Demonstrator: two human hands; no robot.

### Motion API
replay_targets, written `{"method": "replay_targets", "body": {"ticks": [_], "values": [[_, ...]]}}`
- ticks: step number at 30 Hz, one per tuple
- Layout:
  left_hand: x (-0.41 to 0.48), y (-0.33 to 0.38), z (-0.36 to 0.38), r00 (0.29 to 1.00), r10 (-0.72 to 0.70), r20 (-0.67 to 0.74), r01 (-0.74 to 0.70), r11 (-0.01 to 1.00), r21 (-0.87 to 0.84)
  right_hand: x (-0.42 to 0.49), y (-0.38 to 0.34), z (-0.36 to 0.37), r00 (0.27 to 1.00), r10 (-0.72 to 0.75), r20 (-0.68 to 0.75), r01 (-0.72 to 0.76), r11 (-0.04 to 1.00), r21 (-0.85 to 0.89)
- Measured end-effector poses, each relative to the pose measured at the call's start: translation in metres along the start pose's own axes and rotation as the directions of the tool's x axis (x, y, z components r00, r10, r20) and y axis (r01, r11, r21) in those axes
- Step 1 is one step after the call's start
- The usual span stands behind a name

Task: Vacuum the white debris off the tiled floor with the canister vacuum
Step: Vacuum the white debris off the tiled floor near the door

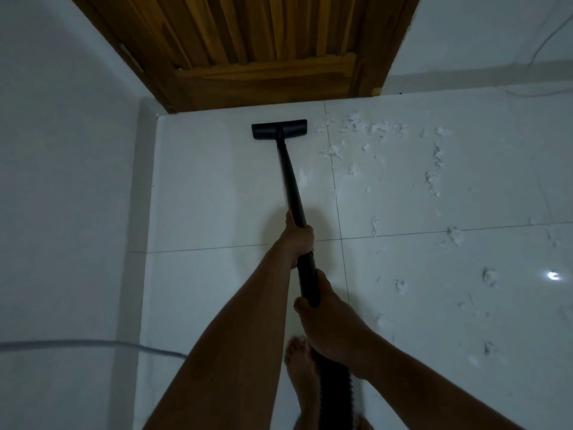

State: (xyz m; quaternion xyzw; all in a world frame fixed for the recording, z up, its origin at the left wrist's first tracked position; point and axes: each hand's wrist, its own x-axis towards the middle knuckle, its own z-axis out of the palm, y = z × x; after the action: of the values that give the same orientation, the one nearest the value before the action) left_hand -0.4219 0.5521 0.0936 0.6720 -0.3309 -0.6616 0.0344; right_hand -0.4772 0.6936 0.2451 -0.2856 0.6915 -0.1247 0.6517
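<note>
Mid-sweep, our left hand [299, 240] and right hand [328, 324] clench the long black vacuum wand [290, 181], its flat head [279, 131] far on the white tiled floor [217, 187]. Fluffy white debris [372, 128] lies right; we'd sweep there next.

glossy white floor tiles [235, 187], matt black wand [290, 178], slatted varnished wooden door [248, 41]

Light is dim and bluish, with one small hard glare spot on the glossy tiled floor [465, 290] at right and soft shadows below the arms. Straight edges bow near the borders, and the cable [93, 343] at lower left looks smeared, perhaps by motion.
</note>
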Motion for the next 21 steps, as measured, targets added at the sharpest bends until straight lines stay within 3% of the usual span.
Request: {"method": "replay_targets", "body": {"ticks": [14,21], "values": [[-0.096,-0.129,0.073,0.999,-0.007,-0.041,0.006,1.000,-0.015,-0.099,0.129,0.019,0.991,0.100,0.083,-0.103,0.994,0.035],[-0.136,-0.185,0.100,0.998,-0.029,-0.048,0.025,0.997,-0.073,-0.143,0.187,0.038,0.999,0.037,0.013,-0.037,0.999,-0.021]]}}
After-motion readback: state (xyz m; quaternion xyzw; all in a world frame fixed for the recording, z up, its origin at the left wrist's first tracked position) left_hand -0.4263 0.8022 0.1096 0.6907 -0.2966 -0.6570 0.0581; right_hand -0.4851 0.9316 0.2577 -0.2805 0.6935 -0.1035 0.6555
